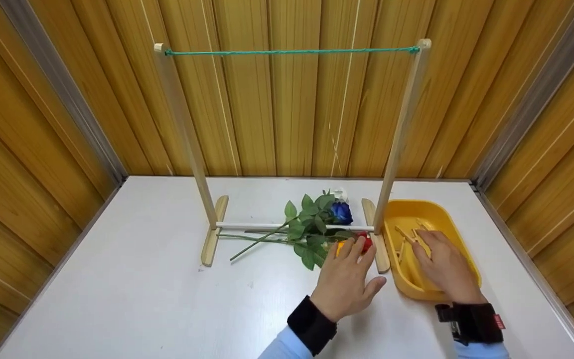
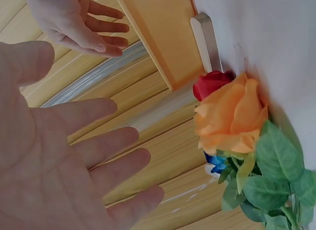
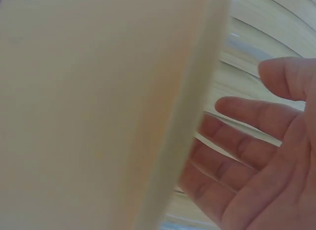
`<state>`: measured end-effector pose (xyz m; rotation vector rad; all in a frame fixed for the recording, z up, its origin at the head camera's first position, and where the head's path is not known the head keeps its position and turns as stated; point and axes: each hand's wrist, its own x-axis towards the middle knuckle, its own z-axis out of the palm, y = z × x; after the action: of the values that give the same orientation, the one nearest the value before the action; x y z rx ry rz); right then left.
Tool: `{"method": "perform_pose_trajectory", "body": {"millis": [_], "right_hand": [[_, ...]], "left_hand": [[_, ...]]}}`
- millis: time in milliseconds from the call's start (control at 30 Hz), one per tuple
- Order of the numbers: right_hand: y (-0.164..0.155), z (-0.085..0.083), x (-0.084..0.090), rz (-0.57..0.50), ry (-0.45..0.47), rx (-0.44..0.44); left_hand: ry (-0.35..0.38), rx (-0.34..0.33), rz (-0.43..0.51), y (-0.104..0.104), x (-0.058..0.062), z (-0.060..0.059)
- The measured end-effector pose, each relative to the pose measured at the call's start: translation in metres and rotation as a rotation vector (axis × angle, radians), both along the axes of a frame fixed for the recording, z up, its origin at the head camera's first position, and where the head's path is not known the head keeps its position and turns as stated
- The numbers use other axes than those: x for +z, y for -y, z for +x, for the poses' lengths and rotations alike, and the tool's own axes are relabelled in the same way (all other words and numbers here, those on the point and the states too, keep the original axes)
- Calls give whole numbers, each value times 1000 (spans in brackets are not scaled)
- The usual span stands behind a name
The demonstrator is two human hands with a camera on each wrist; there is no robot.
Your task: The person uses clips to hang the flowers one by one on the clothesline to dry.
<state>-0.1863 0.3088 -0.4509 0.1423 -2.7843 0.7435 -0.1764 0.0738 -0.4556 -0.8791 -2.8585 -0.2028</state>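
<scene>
My left hand (image 1: 344,286), fingers straight and slightly spread, hovers over the flower heads at the right foot of a wooden stand. Beneath it lie an orange rose (image 2: 229,116) and a red rose (image 1: 366,243). A blue rose (image 1: 342,213) and a white flower (image 1: 339,194) lie behind these, their leafy stems (image 1: 262,241) pointing left. My right hand (image 1: 446,264) reaches over the yellow basin (image 1: 419,294) with relaxed fingers. Small wooden clothespins (image 1: 406,234) lie in the basin near its fingertips. Nothing is held in either hand.
The stand's two wooden posts (image 1: 186,134) rise at left and right, with a green string (image 1: 292,52) tied between their tops. A white rod (image 1: 252,226) joins the posts low down. Wood-patterned panels (image 1: 292,114) enclose the white table (image 1: 167,304) behind and on both sides.
</scene>
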Motion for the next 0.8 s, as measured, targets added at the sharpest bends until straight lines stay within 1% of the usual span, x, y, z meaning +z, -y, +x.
{"method": "perform_pose_trajectory", "body": {"millis": [133, 200, 300, 367, 467, 567, 700, 800], "right_hand": [[6, -4, 1, 63, 31, 46], [7, -7, 2, 95, 74, 76], [7, -11, 7, 138, 155, 122], [5, -16, 11, 160, 196, 161], [2, -25, 17, 198, 232, 224], [1, -36, 21, 244, 259, 260], [1, -49, 18, 300, 300, 281], [2, -56, 12, 333, 336, 291]], "left_hand": [[15, -12, 3, -13, -3, -4], [20, -15, 0, -19, -5, -6], [9, -17, -17, -26, -7, -9], [-8, -15, -19, -29, -9, -10], [-25, -15, -18, -33, -13, -13], [-38, -18, -19, -37, -16, -17], [-56, -16, -31, -41, -19, -22], [-65, -11, -42, -43, -20, -24]]}}
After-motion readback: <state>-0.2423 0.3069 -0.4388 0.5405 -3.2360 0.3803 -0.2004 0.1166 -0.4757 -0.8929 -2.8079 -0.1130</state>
